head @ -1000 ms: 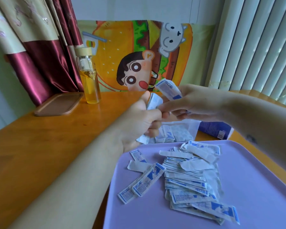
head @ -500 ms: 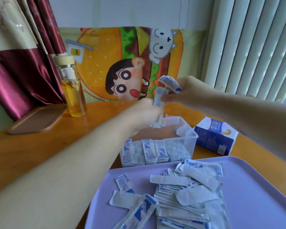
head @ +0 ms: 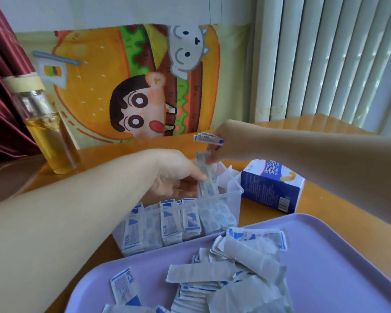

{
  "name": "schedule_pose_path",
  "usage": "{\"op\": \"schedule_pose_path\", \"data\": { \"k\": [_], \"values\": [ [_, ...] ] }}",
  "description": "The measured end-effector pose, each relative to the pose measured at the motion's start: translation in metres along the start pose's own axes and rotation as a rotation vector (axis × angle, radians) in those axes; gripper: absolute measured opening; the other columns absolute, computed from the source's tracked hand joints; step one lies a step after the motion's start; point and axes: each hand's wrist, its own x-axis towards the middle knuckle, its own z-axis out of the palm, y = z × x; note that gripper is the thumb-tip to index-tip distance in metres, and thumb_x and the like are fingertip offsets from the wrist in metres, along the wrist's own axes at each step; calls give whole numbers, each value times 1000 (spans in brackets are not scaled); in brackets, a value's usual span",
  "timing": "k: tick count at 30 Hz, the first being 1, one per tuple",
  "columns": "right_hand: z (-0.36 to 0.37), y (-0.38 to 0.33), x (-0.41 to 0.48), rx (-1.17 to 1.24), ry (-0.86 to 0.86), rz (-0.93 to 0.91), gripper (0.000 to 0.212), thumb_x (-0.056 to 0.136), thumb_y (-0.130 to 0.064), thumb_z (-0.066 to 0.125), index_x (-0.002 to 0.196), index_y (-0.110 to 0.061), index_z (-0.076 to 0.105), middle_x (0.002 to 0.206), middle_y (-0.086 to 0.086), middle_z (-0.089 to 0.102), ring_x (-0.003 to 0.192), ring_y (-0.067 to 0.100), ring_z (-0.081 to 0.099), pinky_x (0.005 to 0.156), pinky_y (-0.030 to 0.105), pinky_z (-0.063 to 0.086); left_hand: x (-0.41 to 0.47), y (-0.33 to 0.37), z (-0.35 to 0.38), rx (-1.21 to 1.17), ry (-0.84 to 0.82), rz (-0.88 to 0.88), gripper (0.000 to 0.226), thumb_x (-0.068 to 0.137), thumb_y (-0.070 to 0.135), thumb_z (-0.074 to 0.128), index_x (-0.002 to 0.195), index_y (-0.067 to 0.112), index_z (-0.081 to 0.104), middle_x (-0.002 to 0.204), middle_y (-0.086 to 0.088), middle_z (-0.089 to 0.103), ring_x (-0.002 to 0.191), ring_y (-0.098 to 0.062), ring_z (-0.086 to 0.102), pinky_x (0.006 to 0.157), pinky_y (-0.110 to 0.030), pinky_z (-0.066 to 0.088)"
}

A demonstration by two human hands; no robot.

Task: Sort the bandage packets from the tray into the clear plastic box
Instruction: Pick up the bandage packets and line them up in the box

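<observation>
Over the clear plastic box (head: 234,197), one bandage packet (head: 207,180) has sunk lower, standing upright inside, with the left hand (head: 174,175) gripping its middle and the right hand (head: 228,143) pinching its top. That right hand also holds a second packet (head: 207,138); loose packets (head: 242,265) lie on the tray (head: 336,256).

A wooden desk (head: 104,150) stood against a pale wall (head: 99,12); daylit vertical blinds (head: 336,59) hung right, maroon curtain (head: 0,114) left.

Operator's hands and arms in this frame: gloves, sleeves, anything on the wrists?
Both bare. The left hand and right hand have no gloves, and no rings show. The left forearm and right forearm show no sleeve, watch or band as far as the frame reaches.
</observation>
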Motion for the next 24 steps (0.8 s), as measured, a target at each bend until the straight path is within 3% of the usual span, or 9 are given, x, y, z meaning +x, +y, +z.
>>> {"op": "schedule_pose_path", "data": {
  "k": [4,7,10,17,21,24],
  "values": [
    [1,13,-3,59,0,-56,30,82,-32,66,97,-7,69,72,5,56,55,15,47,49,25,34,9,-1,6,134,11,-57,7,86,7,64,80,10,62,71,-3,58,61,-11,52,59,-20,43],
    [3,15,-7,86,-39,-89,29,84,-31,64,98,-7,69,75,7,57,57,16,48,49,25,36,11,4,15,152,-55,-116,2,86,4,63,87,6,63,73,-7,63,71,-16,56,63,-24,49],
    [5,15,-9,85,-9,-106,29,85,-31,62,97,-5,68,68,4,51,54,14,43,48,24,32,15,8,24,214,-66,-163,6,87,3,61,82,3,60,62,-7,63,62,-16,58,49,-21,51],
    [6,16,-14,91,-5,-157,30,85,-34,63,97,-7,68,71,3,52,56,14,44,48,22,32,25,6,36,315,-22,-237,6,89,10,63,85,5,64,85,-7,64,74,-10,60,51,-15,51],
    [8,16,-17,104,-10,-170,27,85,-33,63,99,-11,69,74,1,55,57,11,45,48,20,34,25,8,37,348,-11,-215,5,88,9,64,90,4,64,84,-8,68,66,-9,64,49,-15,51],
    [8,16,-17,106,-4,-170,25,86,-32,62,97,-10,68,68,-1,52,55,10,44,45,18,32,24,11,36,411,1,-189,8,87,7,64,94,3,64,88,-10,68,73,-12,64,53,-16,52]
  ]
}}
